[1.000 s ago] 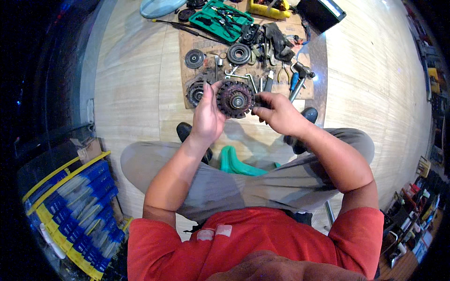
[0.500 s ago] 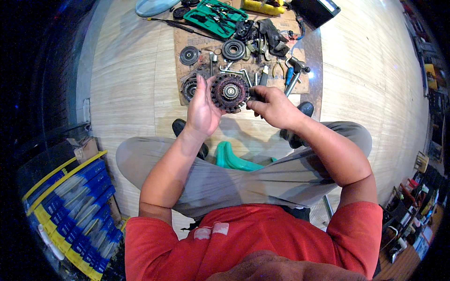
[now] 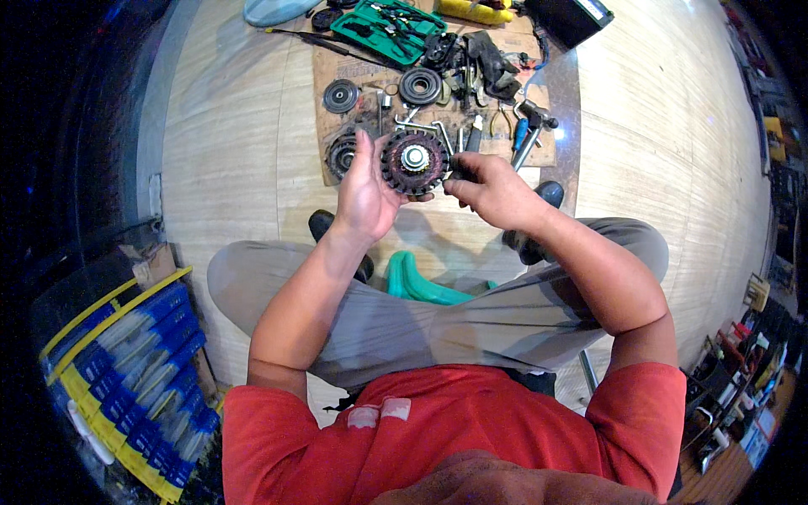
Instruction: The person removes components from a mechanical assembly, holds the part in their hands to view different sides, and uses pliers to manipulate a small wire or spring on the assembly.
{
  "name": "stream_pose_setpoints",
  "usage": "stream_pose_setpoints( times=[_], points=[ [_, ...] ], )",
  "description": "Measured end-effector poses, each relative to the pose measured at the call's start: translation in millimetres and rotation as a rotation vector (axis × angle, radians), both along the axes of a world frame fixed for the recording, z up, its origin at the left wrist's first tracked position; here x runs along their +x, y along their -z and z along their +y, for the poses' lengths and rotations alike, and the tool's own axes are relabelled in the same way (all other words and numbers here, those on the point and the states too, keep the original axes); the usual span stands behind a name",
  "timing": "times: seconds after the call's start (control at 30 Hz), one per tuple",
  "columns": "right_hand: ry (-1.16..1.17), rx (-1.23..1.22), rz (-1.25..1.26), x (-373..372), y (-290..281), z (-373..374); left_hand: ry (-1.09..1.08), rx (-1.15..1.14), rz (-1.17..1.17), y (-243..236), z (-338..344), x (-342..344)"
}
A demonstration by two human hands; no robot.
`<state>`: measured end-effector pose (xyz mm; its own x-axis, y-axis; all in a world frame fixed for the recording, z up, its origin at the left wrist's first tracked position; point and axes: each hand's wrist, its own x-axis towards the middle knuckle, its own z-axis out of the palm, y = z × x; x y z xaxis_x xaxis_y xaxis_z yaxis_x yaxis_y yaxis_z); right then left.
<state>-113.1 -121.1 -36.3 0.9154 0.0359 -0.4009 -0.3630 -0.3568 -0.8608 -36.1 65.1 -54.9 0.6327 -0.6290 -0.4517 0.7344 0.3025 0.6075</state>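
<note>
Between my hands, above the near edge of the cardboard, is a round toothed motor stator [image 3: 428, 176] with dark reddish windings and a shiny metal centre. My left hand [image 3: 367, 196] cups its left side, the thumb pointing up and the fingertips showing under the near rim. At its right edge, my right hand [image 3: 490, 192] has curled, blackened fingers pressed to the rim. Behind my left hand, a dark round part [image 3: 341, 156] lies partly hidden. Beyond the stator are hex keys [image 3: 442, 130], a black ringed wheel [image 3: 420, 87] and a flat dark disc [image 3: 341, 96].
The cardboard [image 3: 551, 156] also carries a hammer [image 3: 536, 114], a blue-handled screwdriver [image 3: 519, 135], pliers [image 3: 501, 120], dark gloves [image 3: 488, 66] and a green tool case [image 3: 387, 30]. A green curved object [image 3: 425, 291] lies between my legs. Blue-and-yellow racking [image 3: 135, 379] stands at left.
The stator has tilted slightly and shifted a little to the right, its metal centre now showing brighter. Both hands keep nearly the same hold.
</note>
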Motion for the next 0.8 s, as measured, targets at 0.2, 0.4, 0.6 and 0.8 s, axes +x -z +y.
stream_pose_setpoints(
  times=[0.2,0.4,0.6,0.8],
  points=[
    [-0.009,-0.036,-0.024,-1,6,0,0.000,0.022,-0.018,1,-2,-1],
    [-0.039,-0.074,-0.016,-1,12,-2,0.006,0.019,-0.015,-5,-4,-3],
    [-0.028,-0.046,0.008,-1,10,-1,0.026,0.000,0.026,-5,-2,-3],
    [-0.094,-0.069,0.105,2,3,-1,0.031,0.002,0.044,-7,-1,-4]
  ],
)
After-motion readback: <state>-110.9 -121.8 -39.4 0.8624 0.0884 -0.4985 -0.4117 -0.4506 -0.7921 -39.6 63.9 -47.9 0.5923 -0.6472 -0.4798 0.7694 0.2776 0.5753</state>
